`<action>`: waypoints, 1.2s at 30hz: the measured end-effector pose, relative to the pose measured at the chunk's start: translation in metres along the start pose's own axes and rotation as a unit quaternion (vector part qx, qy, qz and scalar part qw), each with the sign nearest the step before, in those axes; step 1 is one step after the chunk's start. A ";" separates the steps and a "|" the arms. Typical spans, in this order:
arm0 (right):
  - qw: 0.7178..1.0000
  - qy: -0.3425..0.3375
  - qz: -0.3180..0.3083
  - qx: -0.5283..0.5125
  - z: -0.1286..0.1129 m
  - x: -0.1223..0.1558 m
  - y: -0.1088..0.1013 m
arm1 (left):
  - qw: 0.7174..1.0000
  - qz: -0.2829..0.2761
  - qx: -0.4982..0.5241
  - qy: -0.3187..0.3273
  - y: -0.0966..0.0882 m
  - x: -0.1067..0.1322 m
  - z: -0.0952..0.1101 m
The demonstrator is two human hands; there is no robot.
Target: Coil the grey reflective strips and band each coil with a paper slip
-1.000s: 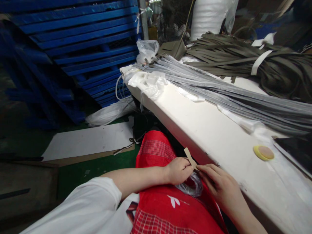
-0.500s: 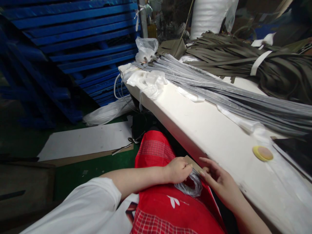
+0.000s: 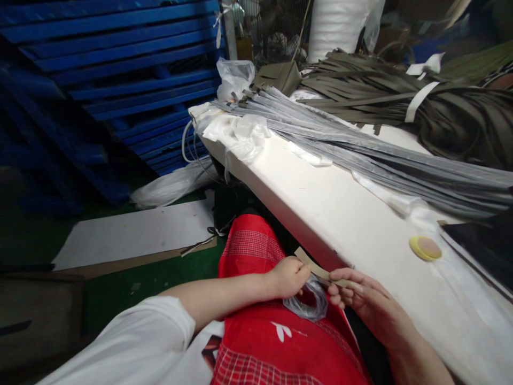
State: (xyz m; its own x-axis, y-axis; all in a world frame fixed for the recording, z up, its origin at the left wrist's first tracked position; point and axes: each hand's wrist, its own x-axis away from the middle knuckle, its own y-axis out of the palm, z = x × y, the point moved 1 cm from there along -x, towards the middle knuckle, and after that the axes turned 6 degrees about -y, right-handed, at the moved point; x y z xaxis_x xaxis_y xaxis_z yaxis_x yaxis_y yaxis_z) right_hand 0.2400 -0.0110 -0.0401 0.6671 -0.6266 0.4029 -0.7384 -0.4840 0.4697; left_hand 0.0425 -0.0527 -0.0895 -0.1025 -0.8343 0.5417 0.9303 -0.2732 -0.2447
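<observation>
My left hand (image 3: 289, 278) is closed at the top of a shiny grey coil (image 3: 311, 311), which looks like strip wound into a ring in clear plastic. The coil hangs over my red apron (image 3: 256, 326). A flat tan strip (image 3: 308, 260), perhaps tape or card, passes by my left fist. Thumb and fingers of my right hand (image 3: 360, 297) pinch its right end. The strip bows a little between the hands. Where it meets the coil is hidden by my fingers.
A white-covered table (image 3: 312, 203) runs along my right. It carries grey plastic-wrapped strips (image 3: 352, 155), dark olive strips (image 3: 372, 85) and a yellow round object (image 3: 425, 248). Blue pallets (image 3: 152, 80) stand at left. A white board (image 3: 140, 235) lies on the green floor.
My right hand's fingers have closed on the tan strip, which was flat and now bends. My left hand keeps its grip on the coil. The view has shifted slightly.
</observation>
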 end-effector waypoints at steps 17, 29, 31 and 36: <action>0.998 0.031 -0.034 0.042 0.010 -0.007 -0.008 | 1.000 0.001 -0.016 -0.011 -0.001 0.004 0.003; 0.996 -0.014 0.066 0.051 0.016 -0.013 -0.011 | 0.972 0.083 -0.094 0.201 -0.002 0.019 0.019; 0.997 -0.006 0.055 0.045 0.017 -0.014 -0.016 | 0.965 0.083 -0.120 0.217 -0.002 0.021 0.021; 0.994 0.004 0.058 0.088 0.022 -0.019 -0.026 | 0.960 0.061 -0.165 0.217 -0.003 0.020 0.025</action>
State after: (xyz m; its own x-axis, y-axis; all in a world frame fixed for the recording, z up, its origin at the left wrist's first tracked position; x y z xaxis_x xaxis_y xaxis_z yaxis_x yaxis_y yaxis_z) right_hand 0.2442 -0.0002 -0.0766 0.5764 -0.6803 0.4527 -0.8160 -0.5082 0.2754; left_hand 0.0465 -0.0565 -0.0578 -0.2025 -0.9714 0.1242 0.7900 -0.2370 -0.5654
